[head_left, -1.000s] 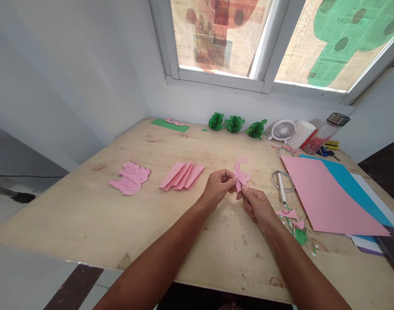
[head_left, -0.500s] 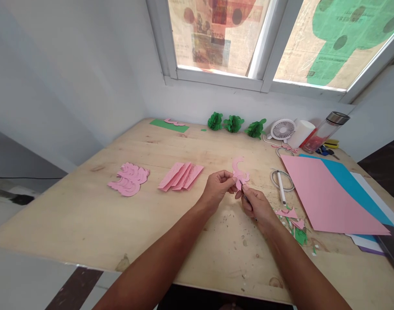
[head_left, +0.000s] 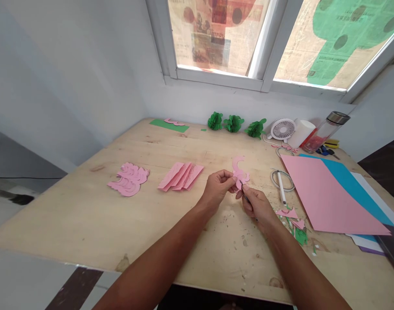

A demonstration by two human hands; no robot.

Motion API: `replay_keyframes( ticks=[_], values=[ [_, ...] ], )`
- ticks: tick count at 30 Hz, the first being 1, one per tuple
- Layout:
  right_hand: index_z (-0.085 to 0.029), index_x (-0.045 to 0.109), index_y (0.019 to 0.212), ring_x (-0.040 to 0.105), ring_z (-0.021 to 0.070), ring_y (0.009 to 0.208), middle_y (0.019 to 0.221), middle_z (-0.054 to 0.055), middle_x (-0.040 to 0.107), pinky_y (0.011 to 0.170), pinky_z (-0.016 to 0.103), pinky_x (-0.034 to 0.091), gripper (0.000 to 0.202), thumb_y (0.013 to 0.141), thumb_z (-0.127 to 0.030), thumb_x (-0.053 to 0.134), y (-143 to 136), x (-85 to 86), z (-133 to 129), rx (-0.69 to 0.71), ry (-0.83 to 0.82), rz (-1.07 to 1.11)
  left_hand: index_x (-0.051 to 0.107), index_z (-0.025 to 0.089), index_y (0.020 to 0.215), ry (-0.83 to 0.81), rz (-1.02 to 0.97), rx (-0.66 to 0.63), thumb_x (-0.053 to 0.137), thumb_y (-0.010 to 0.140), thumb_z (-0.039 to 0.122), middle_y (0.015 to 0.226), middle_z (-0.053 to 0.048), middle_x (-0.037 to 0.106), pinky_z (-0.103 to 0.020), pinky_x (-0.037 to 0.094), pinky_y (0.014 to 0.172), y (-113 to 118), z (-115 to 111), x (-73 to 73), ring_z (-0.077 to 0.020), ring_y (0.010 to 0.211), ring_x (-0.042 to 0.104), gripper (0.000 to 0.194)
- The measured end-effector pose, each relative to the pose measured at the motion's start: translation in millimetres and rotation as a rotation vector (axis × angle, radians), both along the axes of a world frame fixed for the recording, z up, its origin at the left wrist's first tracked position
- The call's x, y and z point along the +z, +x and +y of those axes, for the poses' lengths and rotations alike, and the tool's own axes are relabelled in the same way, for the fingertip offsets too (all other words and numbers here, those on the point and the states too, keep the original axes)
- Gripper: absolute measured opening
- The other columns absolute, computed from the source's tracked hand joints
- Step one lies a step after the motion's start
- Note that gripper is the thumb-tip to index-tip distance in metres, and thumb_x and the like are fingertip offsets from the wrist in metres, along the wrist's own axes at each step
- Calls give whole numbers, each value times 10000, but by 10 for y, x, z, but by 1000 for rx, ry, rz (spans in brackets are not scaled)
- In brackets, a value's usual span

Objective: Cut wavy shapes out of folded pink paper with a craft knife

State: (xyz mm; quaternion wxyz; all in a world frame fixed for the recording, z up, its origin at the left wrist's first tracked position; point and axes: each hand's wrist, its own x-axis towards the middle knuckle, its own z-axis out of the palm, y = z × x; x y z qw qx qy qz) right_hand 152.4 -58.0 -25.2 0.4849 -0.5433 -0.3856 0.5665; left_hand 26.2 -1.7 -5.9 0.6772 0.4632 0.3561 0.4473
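Note:
Between the fingertips of my left hand [head_left: 220, 188] is a curled pink paper cutout [head_left: 238, 163] with scalloped edges, lifted over the wooden table. My right hand [head_left: 257, 204] grips a slim dark pointed tool [head_left: 245, 197], its tip against the lower part of the cutout. Fingers cover most of the tool, so its exact kind is hidden. Left of my hands lies a fanned set of folded pink papers [head_left: 180, 176]. Farther left is a pile of scalloped pink cutouts [head_left: 129, 178].
Several green paper shapes [head_left: 234, 123], a small white fan [head_left: 282, 130] and a glass bottle [head_left: 324, 132] stand at the back. Coloured sheets [head_left: 333, 193] lie at right, beside a white pen [head_left: 281, 187], a wire coil [head_left: 292, 184] and paper scraps [head_left: 300, 236].
The pink cutout has shifted very slightly in my fingers at the tool's tip. Both hands stay in nearly the same place.

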Motion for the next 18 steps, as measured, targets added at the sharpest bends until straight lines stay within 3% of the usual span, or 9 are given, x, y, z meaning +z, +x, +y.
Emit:
replay_keyframes(
  ticks=[9, 18],
  values=[
    [-150, 545, 674, 161, 45, 328, 385, -96, 297, 343, 203, 74, 400, 778, -535, 518, 9, -20, 0, -1, 12, -21, 574, 136, 628, 67, 31, -20, 644, 660, 244, 520, 8, 583, -231, 417, 541, -2, -12, 14, -94, 503, 521, 132],
    [-155, 541, 649, 171, 46, 321, 372, -94, 300, 329, 197, 82, 412, 766, -550, 524, 19, -49, 13, -18, 21, -18, 559, 132, 619, 29, 5, -18, 640, 678, 239, 532, -3, 589, -229, 410, 538, 45, -46, -10, -82, 480, 507, 146]
  ],
)
